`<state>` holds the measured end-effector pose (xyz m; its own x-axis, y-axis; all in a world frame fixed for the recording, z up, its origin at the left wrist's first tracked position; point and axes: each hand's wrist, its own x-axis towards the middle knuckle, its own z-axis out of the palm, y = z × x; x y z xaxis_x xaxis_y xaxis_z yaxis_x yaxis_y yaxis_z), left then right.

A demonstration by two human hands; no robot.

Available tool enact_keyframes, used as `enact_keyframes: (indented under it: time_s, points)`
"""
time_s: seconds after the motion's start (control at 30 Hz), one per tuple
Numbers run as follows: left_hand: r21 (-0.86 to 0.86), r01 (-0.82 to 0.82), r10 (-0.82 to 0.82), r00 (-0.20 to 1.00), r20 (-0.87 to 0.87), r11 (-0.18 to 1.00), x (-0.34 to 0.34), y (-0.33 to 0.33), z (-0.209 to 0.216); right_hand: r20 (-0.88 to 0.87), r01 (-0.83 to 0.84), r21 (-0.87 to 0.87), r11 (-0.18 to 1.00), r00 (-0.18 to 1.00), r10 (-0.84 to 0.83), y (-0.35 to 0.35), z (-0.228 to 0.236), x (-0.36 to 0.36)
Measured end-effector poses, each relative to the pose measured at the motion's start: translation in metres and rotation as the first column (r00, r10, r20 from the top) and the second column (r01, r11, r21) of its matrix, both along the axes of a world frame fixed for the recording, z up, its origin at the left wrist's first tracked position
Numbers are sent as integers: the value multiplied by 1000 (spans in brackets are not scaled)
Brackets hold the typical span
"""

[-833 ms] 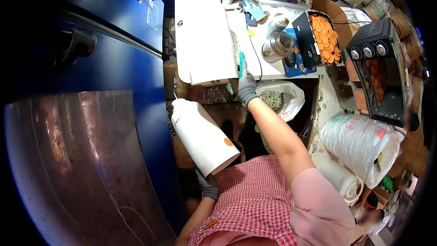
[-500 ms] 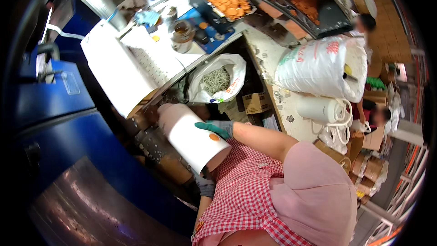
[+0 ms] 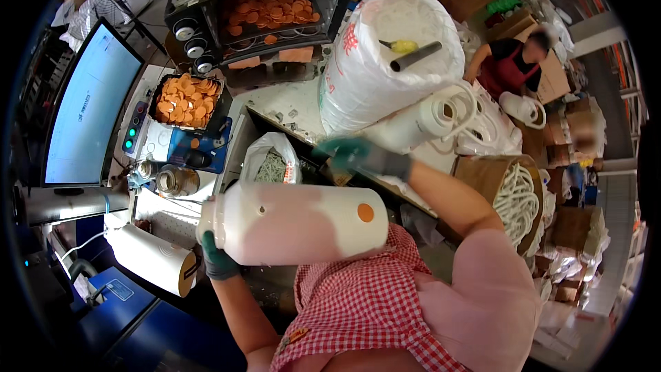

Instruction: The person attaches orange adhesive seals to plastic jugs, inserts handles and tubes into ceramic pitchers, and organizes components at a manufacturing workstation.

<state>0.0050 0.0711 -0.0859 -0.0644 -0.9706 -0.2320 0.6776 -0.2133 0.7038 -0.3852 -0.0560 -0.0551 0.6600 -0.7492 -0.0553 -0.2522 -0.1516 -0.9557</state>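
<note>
A large white bottle-shaped container lies across in front of me, its narrow neck toward the left. An orange disc sits on its side near the wide end, and a small stud or hole shows nearer the neck. My left hand, in a grey-green glove, is closed around the neck end. My right hand, also gloved, is off the container, just beyond it and beside the big white sack. Motion smears its fingers.
A second white container lies at left by the monitor. Orange discs fill a tray and a toaster oven. A bag of small metal parts sits below the bench. A co-worker is at far right.
The container has turned from slanted to nearly level and moved rightward in view. My right hand has come off its side. My left hand now grips the neck. The head view has swung right.
</note>
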Motion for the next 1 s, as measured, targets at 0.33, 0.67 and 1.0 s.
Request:
enact_keyframes:
  time_s: [0.33, 0.67, 1.0]
  points:
    - [-550, -7, 534, 247, 808, 835, -215, -239, -3, -743, -377, -650, 660, 500, -445, -164, 82, -173]
    - [-461, 120, 469, -50, 882, 879, -237, -308, -58, 618, 832, -351, 430, 551, -561, -173, 219, -200]
    - [-442, 88, 438, 60, 897, 893, -229, -302, -54, 781, 519, -31, 854, 546, -304, -214, 133, 9]
